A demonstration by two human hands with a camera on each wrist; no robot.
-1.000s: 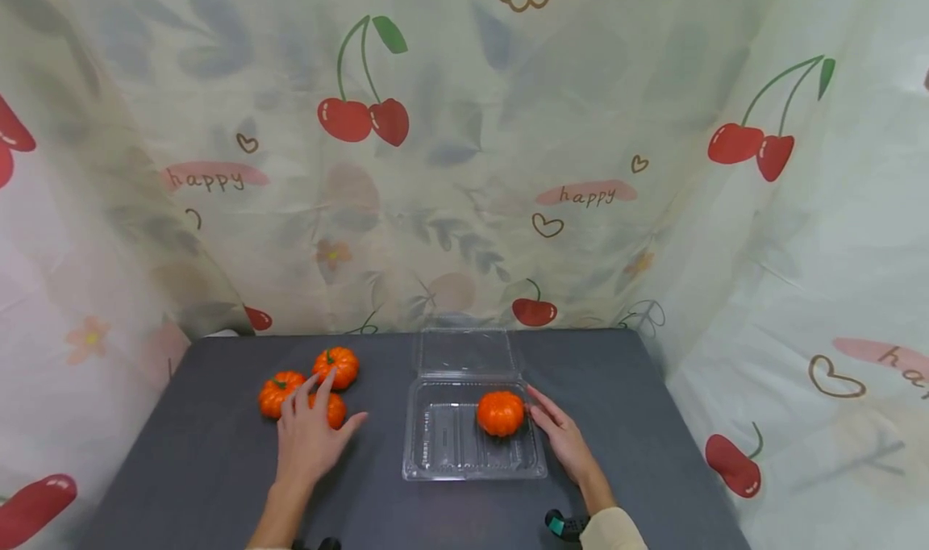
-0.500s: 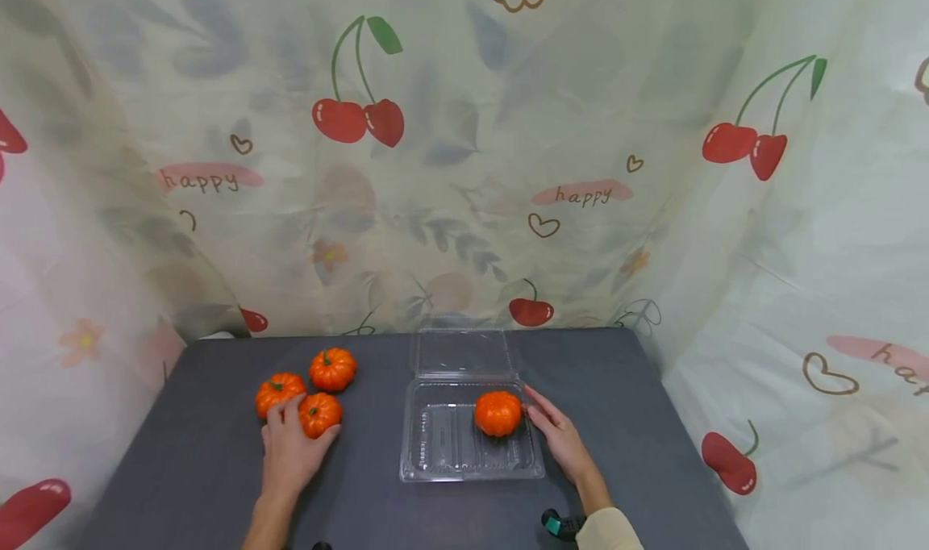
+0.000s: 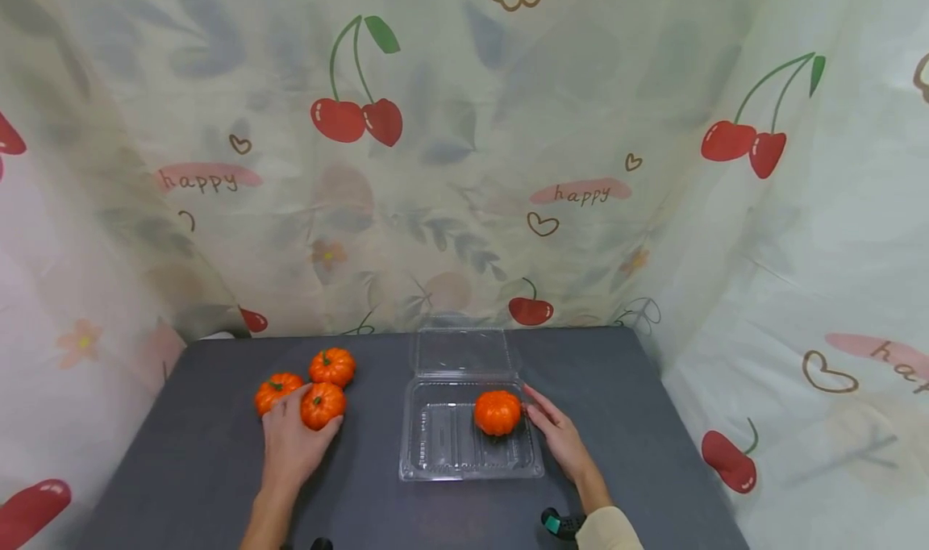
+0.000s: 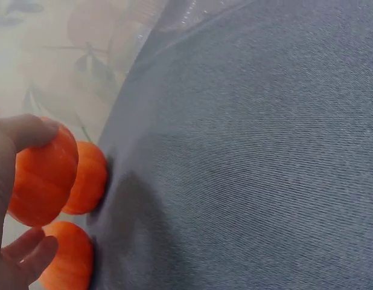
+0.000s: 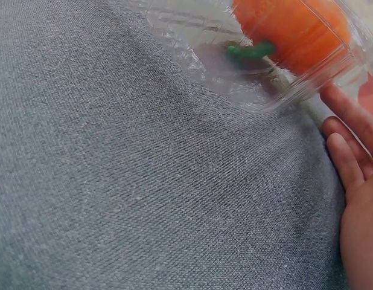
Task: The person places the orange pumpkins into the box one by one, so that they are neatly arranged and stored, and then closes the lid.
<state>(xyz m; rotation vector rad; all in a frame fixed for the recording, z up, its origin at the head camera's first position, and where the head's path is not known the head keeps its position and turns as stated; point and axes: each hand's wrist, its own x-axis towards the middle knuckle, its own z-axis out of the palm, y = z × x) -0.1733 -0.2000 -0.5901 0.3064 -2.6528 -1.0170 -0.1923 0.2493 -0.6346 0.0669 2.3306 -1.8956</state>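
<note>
In the head view my left hand (image 3: 292,445) grips a small orange pumpkin (image 3: 323,405) between thumb and fingers. The left wrist view shows this pumpkin (image 4: 44,175) raised off the cloth. Two more pumpkins lie close by, one behind (image 3: 333,368) and one to the left (image 3: 276,390), partly covered by the fingers. My right hand (image 3: 566,445) has its fingers extended against the right side of a clear plastic clamshell container (image 3: 441,437). Inside that container, on the right, sits another pumpkin (image 3: 497,413), its green stem (image 5: 251,53) pointing downward.
The container's clear lid (image 3: 464,352) stands folded back toward the rear edge. Grey cloth covers the table (image 3: 377,493). A printed curtain (image 3: 450,171) encloses the back and sides. A black object with a teal patch (image 3: 557,524) lies by the right wrist.
My left hand came down over the nearest pumpkin, took hold of it, and has raised it slightly. The right hand has stayed at the container's side.
</note>
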